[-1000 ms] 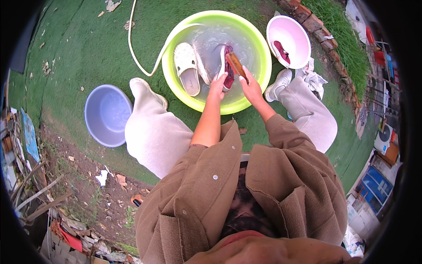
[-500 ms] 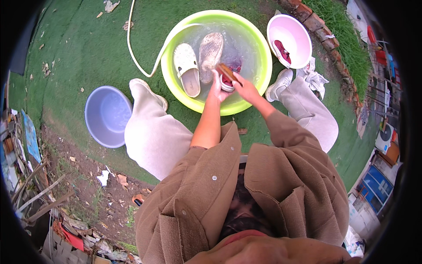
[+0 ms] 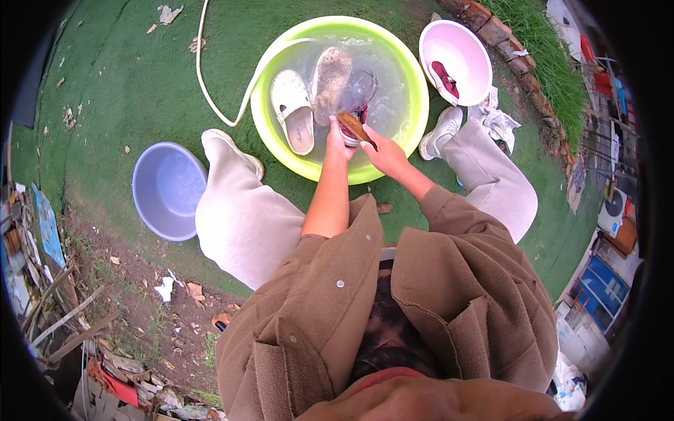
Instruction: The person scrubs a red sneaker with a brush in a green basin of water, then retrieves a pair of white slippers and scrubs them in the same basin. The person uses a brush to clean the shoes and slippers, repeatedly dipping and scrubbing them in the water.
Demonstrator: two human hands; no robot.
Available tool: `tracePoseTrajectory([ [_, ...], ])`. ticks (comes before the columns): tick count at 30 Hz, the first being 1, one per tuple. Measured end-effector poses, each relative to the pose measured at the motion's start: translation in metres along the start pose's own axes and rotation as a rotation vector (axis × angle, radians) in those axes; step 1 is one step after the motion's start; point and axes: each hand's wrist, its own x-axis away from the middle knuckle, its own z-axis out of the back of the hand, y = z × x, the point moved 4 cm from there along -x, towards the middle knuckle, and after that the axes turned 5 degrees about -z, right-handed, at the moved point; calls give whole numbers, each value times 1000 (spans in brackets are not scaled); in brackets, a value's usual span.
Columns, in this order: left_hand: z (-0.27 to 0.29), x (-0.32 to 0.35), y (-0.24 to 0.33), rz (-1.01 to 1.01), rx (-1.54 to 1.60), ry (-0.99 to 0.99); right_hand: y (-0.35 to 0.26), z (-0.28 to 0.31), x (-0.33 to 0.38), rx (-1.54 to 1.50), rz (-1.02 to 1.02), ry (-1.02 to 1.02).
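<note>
You are crouched over a spread of green turf [image 3: 126,91], and everything here sits on it. The biggest thing in front of you is the lime-green basin [image 3: 414,77], set near the turf's far edge and holding water. A white hose [image 3: 210,98] curls across the turf and runs over the basin's left rim into the water. To your left, near the turf's near-left edge where it meets bare dirt, stands an empty pale blue basin [image 3: 165,189], well apart from the green one. At the far-right corner, just beside the green basin, sits a smaller pink basin [image 3: 470,42] with a dark red shoe [image 3: 442,74] lying in it. A crumpled white cloth [image 3: 498,121] lies on the turf just below the pink basin, beside your right knee.

Inside the green basin, a white clog [image 3: 295,119] lies on the left side with its opening up, and a muddy shoe [image 3: 330,74] lies sole-up just beside it, toward the middle. Your left hand [image 3: 335,140] reaches over the near rim with its fingers wrapped around a small dark red shoe [image 3: 353,126], holding it near the near edge of the basin, at the water. Your right hand [image 3: 382,151] is closed around a brown scrub brush [image 3: 354,125] that rests against that shoe, right beside your left hand.
</note>
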Motion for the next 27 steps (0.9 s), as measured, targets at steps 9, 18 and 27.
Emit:
tracePoseTrajectory([
  [9, -18, 22, 16, 81, 87, -208, 19, 50, -58, -67, -96, 359],
  [18, -11, 10, 4, 35, 110, -154, 12, 15, -24, -288, -2, 304],
  [27, -4, 5, -1, 59, 52, -125, 4, 17, -101, -92, -96, 242],
])
